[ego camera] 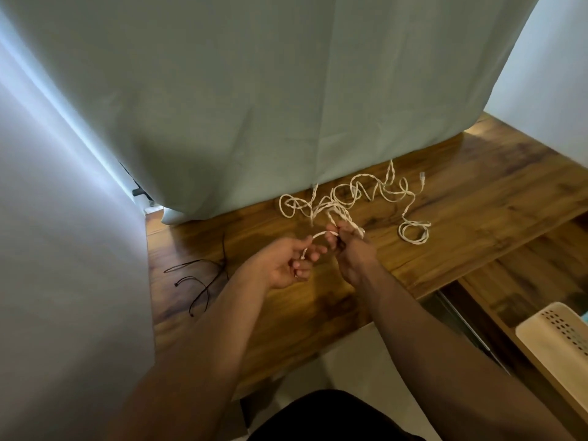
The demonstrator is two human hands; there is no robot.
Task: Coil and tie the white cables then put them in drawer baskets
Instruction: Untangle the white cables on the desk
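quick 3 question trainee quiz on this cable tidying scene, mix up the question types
1. True or false: both hands hold part of the white cables.
2. Which lies nearest the left hand? A) black ties B) basket C) curtain
3. Fill in: the loose small coil lies on the ____ to the right of the right hand.

Key: 1 true; 2 A; 3 desk
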